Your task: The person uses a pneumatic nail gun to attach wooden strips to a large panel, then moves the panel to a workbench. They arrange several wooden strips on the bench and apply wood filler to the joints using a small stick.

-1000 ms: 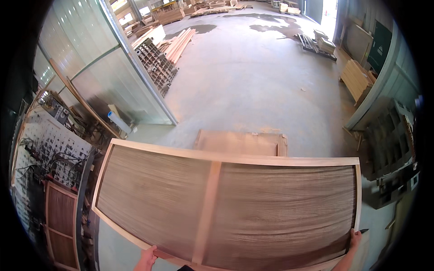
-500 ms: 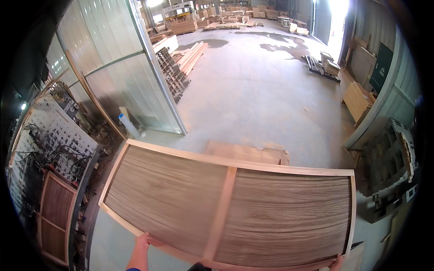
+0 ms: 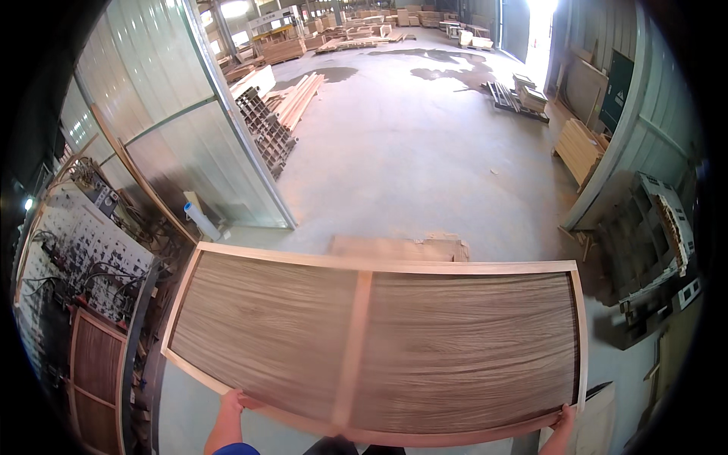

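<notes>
Before me I hold up a large wooden door panel (image 3: 455,341), with a pale timber frame, a crossbar in the middle and two brown wood-grain infills. My left hand (image 3: 233,400) is closed round the near long edge, left of the middle. Further right on that same edge, my right hand (image 3: 565,416) grips close to the right corner. The fingertips of both hands are partly hidden by the frame. The panel's far edge lies before a flat brown board (image 3: 398,247) on the floor.
A second framed panel (image 3: 97,356) stands in a machine with cables (image 3: 91,258) at the left. Translucent wall sheets (image 3: 189,152) flank the opening. Timber lengths (image 3: 299,100) and stacked pallets (image 3: 580,152) lie ahead. A dark slatted rack (image 3: 644,235) stands at the right.
The panel has moved slightly left in the view and its right side has swung a little away from me. Both hands keep their grip.
</notes>
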{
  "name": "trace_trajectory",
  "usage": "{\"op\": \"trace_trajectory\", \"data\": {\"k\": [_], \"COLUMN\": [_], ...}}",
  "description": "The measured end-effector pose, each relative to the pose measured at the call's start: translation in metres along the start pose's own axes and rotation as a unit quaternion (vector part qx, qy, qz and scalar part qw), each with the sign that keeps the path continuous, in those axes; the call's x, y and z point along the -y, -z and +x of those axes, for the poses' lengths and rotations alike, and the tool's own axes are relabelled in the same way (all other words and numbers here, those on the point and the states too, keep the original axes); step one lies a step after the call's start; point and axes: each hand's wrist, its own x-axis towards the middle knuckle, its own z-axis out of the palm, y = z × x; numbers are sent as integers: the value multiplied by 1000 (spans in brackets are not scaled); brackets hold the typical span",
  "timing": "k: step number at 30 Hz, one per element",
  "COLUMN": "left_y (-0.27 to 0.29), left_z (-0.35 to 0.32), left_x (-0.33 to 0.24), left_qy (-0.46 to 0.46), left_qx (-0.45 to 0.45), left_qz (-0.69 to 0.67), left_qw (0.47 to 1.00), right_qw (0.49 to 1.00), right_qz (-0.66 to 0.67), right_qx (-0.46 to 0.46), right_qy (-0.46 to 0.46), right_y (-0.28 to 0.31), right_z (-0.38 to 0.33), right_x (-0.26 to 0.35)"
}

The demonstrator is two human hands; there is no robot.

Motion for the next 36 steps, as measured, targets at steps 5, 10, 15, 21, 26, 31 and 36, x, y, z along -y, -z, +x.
{"op": "trace_trajectory", "data": {"k": [5,10,15,21,26,31,36], "left_y": [13,14,5,10,33,8,30], "left_z": [-5,-11,-7,-40,-5,-14,-2], "left_x": [3,-5,17,-4,-11,6,-16], "left_qy": [-55,-101,-74,-83,-78,-66,-56], "left_qx": [0,-30,-7,-16,18,11,30], "left_qz": [-43,-27,-37,-19,-25,9,14], "left_qw": [998,994,997,996,996,998,998], "right_qw": [993,697,770,810,837,815,809], "right_qz": [-62,-556,-506,-485,-435,-467,-471], "right_qx": [-94,-391,-236,-153,-140,-172,-162], "right_qy": [28,226,310,293,301,296,313], "right_y": [-35,-87,-37,-37,-53,-48,-49], "right_z": [-21,-37,22,20,21,9,16], "right_x": [1,41,102,77,75,95,72]}}
